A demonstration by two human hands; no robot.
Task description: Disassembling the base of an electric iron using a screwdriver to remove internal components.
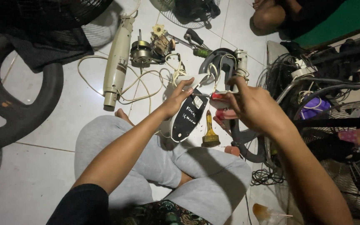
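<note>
Fan housing steadied for work with a screwdriver, seen from above.

The white-and-black oval plastic fan housing [187,114] is propped over the lap on the tiled floor [42,162], braced at its upper end by the left hand [177,99], fingers curled on it; the right hand [251,106] is closed around a red-handled screwdriver [218,96], tip presented to the housing.

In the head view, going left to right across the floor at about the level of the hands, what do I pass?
Black tyre → cream fan pole → left hand on the black-and-white fan housing → red-handled screwdriver → right hand → wire fan guard.
</note>
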